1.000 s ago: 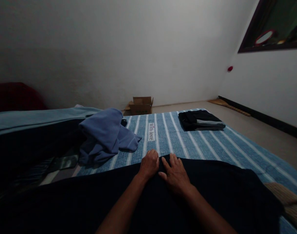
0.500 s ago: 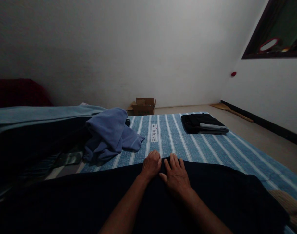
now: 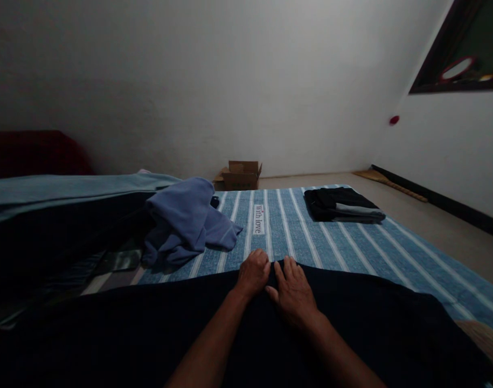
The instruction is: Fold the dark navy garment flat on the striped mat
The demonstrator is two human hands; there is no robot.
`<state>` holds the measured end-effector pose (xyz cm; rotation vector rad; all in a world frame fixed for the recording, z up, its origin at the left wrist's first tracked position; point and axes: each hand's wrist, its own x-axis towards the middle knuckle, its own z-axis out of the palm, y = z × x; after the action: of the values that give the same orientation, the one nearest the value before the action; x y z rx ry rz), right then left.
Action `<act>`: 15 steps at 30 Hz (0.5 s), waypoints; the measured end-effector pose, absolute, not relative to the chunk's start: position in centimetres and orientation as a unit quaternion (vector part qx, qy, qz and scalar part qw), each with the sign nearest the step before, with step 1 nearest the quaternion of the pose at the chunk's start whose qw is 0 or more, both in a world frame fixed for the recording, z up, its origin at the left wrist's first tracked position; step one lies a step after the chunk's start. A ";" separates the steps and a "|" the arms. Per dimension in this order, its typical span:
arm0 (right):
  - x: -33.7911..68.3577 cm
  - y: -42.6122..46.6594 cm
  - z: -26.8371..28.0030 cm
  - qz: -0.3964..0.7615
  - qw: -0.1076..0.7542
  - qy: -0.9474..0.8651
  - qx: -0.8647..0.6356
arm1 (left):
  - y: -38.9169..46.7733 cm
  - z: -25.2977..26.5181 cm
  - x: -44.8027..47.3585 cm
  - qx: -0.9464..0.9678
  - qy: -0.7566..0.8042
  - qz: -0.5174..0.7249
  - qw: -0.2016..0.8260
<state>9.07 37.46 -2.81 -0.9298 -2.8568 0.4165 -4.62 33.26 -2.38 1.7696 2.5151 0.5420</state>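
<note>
Dark cloth (image 3: 149, 334): was spread over striped bedsheet (image 3: 284, 237).
L hand (image 3: 254, 272): fingers were curled at far edge; pinch couldn't be told.
R hand (image 3: 295, 293): was laid on cloth, w/ fingers sl. spread.

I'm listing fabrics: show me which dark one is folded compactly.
The black-topped stack on the striped sheet, right of the "With love" label. The dark cloth under the left hand and right hand sprawls, as does dark fabric farther left.

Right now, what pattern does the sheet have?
The sheet is blue with white stripes, head view.
</note>
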 end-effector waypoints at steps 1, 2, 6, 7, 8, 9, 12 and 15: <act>9.0 37.5 -2.8 0.137 0.053 -0.940 -0.307 | 33.3 -2.3 -4.6 0.568 0.805 0.174 0.011; 9.0 37.5 -2.8 0.137 0.050 -0.940 -0.307 | 33.3 -2.3 -4.6 0.569 0.804 0.174 0.013; 8.9 37.5 -3.0 0.133 0.045 -0.941 -0.307 | 33.0 -1.5 -5.3 0.582 0.794 0.168 0.038; 8.9 37.4 -3.0 0.130 0.048 -0.942 -0.307 | 32.7 -1.2 -5.7 0.587 0.791 0.166 0.048; 9.0 37.4 -3.1 0.128 0.052 -0.942 -0.306 | 32.4 -0.8 -6.1 0.593 0.786 0.165 0.057; 9.0 37.4 -3.1 0.126 0.059 -0.942 -0.306 | 32.0 -0.4 -6.6 0.599 0.781 0.163 0.065; 9.1 37.3 -3.1 0.126 0.070 -0.942 -0.302 | 30.6 0.5 -8.1 0.612 0.769 0.161 0.084; 9.1 37.3 -3.0 0.129 0.060 -0.942 -0.305 | 29.2 0.9 -9.1 0.614 0.766 0.162 0.096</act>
<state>9.11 37.28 -3.04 -0.9218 -2.8504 0.3916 -9.13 29.24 0.92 1.8193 2.2713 0.4813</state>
